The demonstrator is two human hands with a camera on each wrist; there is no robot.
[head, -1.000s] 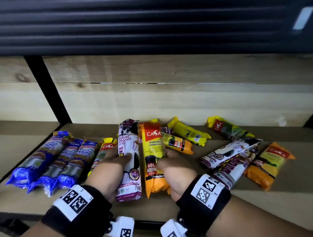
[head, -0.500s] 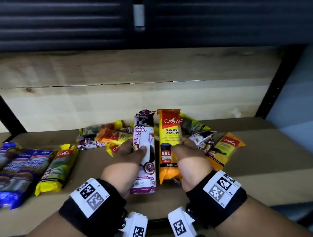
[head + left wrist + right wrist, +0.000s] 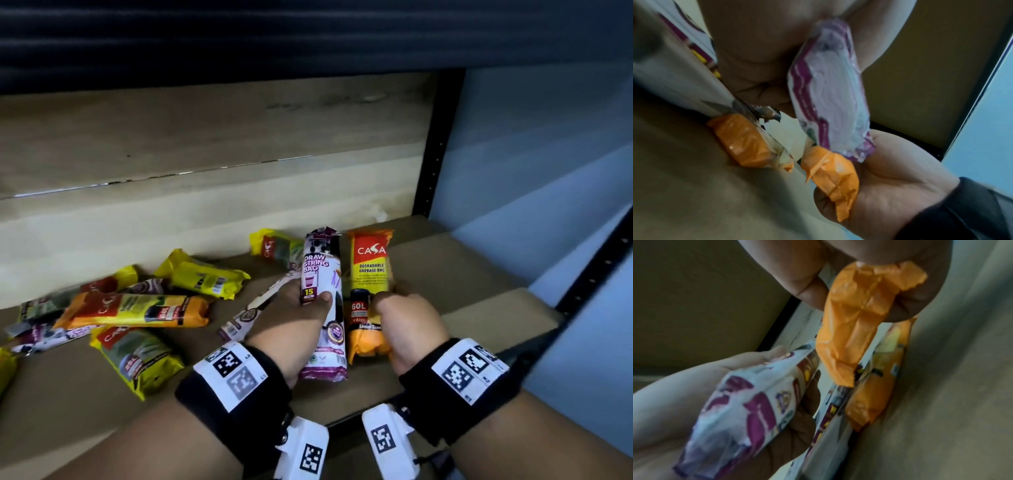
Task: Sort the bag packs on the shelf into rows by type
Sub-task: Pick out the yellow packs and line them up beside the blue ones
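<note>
The white-and-purple drawstring bag pack [image 3: 322, 301] stands nearly upright in the left hand [image 3: 291, 329], whose thumb lies across its front while the fingers wrap behind it; from the left wrist camera its crimped purple bottom end [image 3: 830, 104] sticks out below the palm. Right beside it, close enough that I can't say whether they touch, the right hand [image 3: 407, 329] clutches an orange Casa degradable garbage bag pack [image 3: 368, 291] marked 60L, fingers curled round its lower half, its crumpled orange tail [image 3: 857, 318] showing under the fist in the right wrist view. Both packs are held just above the wooden shelf [image 3: 462, 274]. To the left of the left hand, a second white-and-purple pack [image 3: 253, 308] lies slanted on the board, partly hidden behind the knuckles. Further left is a loose heap: another orange pack [image 3: 137, 310] lying crosswise, a yellow pack [image 3: 205, 279] behind it, a yellow-and-green pack [image 3: 137, 359] nearer the front edge, and a few more underneath that I can't make out well. One more yellow-and-green pack [image 3: 274, 246] lies behind the left hand against the back panel [image 3: 205, 144]. To the right of the right hand stands the black upright post [image 3: 435, 144].
</note>
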